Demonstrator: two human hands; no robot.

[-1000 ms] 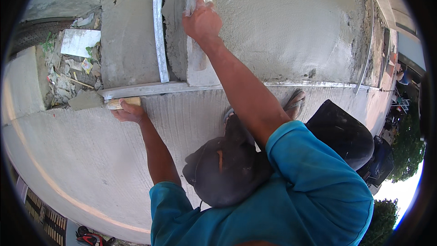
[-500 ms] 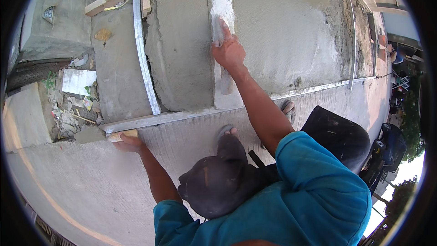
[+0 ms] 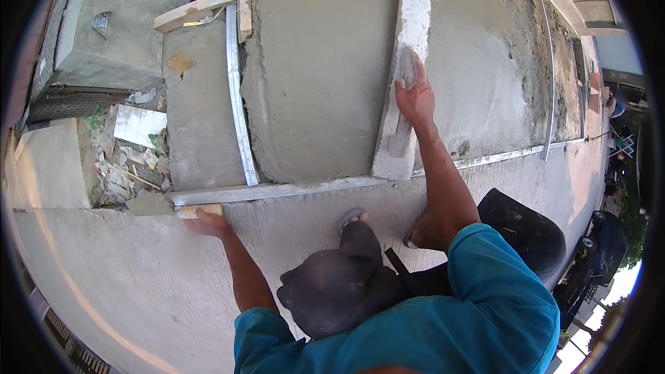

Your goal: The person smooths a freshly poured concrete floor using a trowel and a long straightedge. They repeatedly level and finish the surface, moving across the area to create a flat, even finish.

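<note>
My right hand is closed round the raised handle of a long, whitish float. The float lies at a slight slant on smooth wet concrete, its near end over the white edge strip. Low on the left, my left hand grips the pale wooden handle of a trowel. The trowel's grey blade points left, beside the strip's left end and near some rubble. The fingers of my left hand are partly smeared by motion.
A metal bar and a wooden board border the wet concrete on the left. Beyond them are broken rubble and a concrete block. Another thin bar stands on the right. My feet are on ridged pavement.
My right hand has slid the float rightward across the wet concrete, and the float now slants more. My left hand still holds the trowel near the strip's left end. The view has shifted slightly.
</note>
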